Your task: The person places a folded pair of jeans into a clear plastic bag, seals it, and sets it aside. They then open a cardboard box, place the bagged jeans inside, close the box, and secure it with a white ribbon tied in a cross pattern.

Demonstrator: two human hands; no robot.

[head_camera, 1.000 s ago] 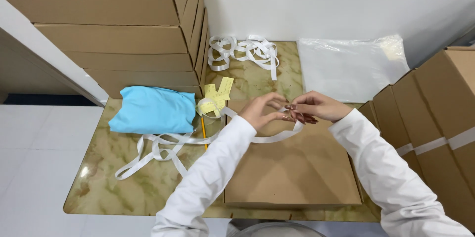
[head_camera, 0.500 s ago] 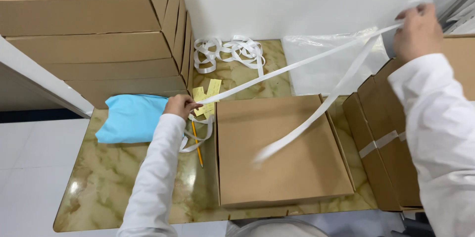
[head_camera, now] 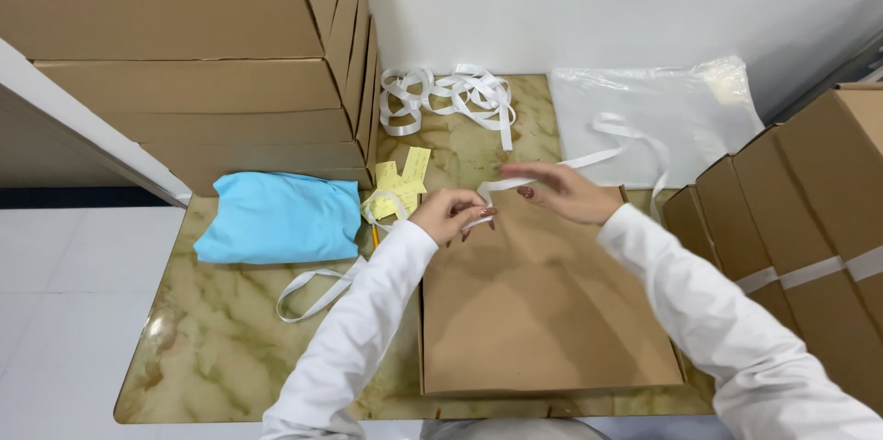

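A flat brown cardboard box (head_camera: 543,311) lies on the marble-patterned table (head_camera: 221,348) in front of me. My left hand (head_camera: 451,215) pinches a white strap (head_camera: 589,161) at the box's far left corner. My right hand (head_camera: 566,190) hovers just right of it over the box's far edge, fingers spread, touching the same strap. The strap loops away to the right over a clear plastic bag (head_camera: 662,109). Both arms wear white sleeves.
Stacked cardboard boxes (head_camera: 184,45) fill the back left. A folded light-blue cloth (head_camera: 276,217) and yellow paper slips (head_camera: 405,182) lie left of the box. A heap of white straps (head_camera: 451,95) sits at the back. More strapped boxes (head_camera: 809,238) stand at right.
My right hand, raised far right with the strap stretched half a second ago, has come back down to the box's far edge beside my left hand. The strap now hangs slack.
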